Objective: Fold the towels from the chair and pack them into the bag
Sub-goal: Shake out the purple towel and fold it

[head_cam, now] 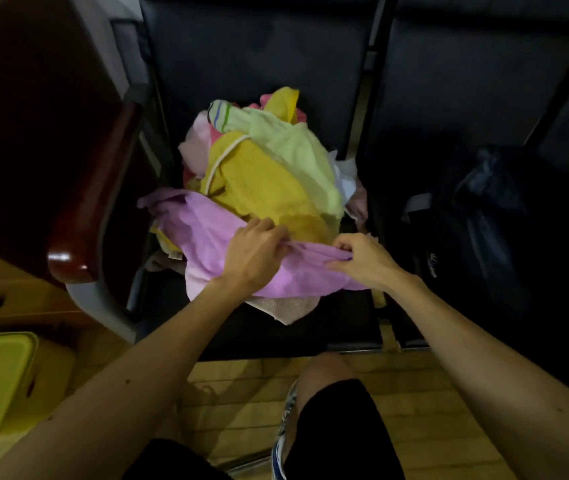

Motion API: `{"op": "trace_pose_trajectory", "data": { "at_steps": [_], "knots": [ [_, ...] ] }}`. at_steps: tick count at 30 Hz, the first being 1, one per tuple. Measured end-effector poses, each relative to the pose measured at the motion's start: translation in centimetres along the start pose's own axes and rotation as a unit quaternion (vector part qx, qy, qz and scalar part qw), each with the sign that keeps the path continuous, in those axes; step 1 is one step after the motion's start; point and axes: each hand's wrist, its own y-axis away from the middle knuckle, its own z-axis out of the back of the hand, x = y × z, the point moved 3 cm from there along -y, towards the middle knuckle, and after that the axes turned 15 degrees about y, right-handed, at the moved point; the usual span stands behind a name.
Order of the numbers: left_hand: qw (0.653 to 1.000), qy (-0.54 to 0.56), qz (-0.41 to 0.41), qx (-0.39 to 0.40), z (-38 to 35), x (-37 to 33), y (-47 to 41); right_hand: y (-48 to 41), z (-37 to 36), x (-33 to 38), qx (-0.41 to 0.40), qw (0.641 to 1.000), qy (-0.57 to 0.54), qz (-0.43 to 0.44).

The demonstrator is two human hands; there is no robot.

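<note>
The left grip (255, 251) and right grip (362, 258) sit close together, fingers curled tight into the bunched edge of the lilac towel (206, 237). It lies at the front of the towel pile (258, 181) on the dark chair seat (276, 334) — the black bag (483, 220) sits on the next seat, to the right.

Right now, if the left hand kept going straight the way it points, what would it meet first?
Probably the yellow towel, piled just beyond the left hand, which already grips the purple towel. Depth is hard to judge.
</note>
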Motion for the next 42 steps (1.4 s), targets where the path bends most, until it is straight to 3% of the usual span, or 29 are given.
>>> {"op": "trace_pose_trajectory", "data": {
  "at_steps": [7,10,14,20,25,27,29,31,34,36,39,42],
  "knots": [
    [0.999,0.012,-0.01,-0.048,7.7,-4.7,1.7,5.3,5.0,2.3,0.05,0.99,-0.126,0.04],
    [0.992,0.03,-0.025,-0.124,11.5,-7.5,1.6,7.4,6.8,3.0,0.071,0.981,-0.178,0.044],
    [0.975,0.073,0.013,-0.21,16.2,-11.4,2.0,10.1,10.8,5.5,0.021,0.958,-0.274,0.083],
    [0.982,0.096,0.027,-0.158,19.0,-14.8,4.3,14.5,18.3,11.8,-0.023,0.863,-0.493,0.11],
    [0.988,0.123,0.022,-0.094,19.7,-17.5,6.9,17.5,22.1,15.8,-0.043,0.826,-0.55,0.115],
    [0.966,0.24,0.002,-0.097,20.4,-19.7,8.5,18.5,23.1,17.1,-0.056,0.807,-0.576,0.12],
    [0.914,0.392,-0.028,-0.096,20.9,-22.1,10.4,19.6,24.1,18.2,-0.074,0.789,-0.595,0.131],
    [0.884,0.456,-0.063,-0.081,21.2,-23.7,12.0,20.8,25.0,19.2,-0.089,0.772,-0.611,0.154],
    [0.88,0.462,-0.077,-0.082,21.0,-25.0,12.9,22.7,26.2,20.4,-0.097,0.758,-0.615,0.192],
    [0.887,0.433,-0.066,-0.148,21.2,-25.5,12.9,23.9,27.0,20.9,-0.091,0.747,-0.625,0.21],
    [0.857,0.454,-0.051,-0.24,22.5,-26.0,12.8,25.5,28.0,21.4,-0.092,0.736,-0.627,0.239],
    [0.829,0.49,-0.04,-0.265,24.6,-26.6,12.6,26.9,29.3,21.0,-0.149,0.773,-0.567,0.243]
  ]
}}
